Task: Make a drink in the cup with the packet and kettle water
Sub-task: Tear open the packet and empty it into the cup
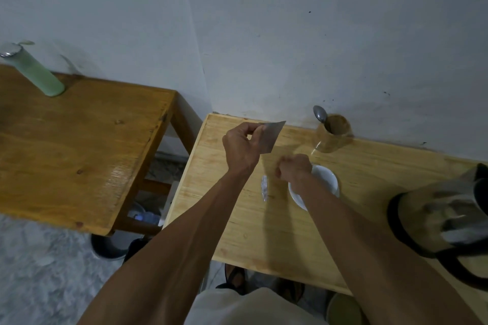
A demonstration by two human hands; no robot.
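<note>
Right forearm hides part of the cup [326,179].

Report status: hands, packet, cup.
Left hand pinching packet above table. Right hand fisted over cup, blurred. Torn strip beside cup. Kettle untouched, nothing blocking.

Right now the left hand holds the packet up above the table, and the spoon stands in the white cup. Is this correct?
Not quite. The left hand does hold the packet above the table, but the head view shows the spoon standing in the glass jar by the wall, not in the white cup.
</note>
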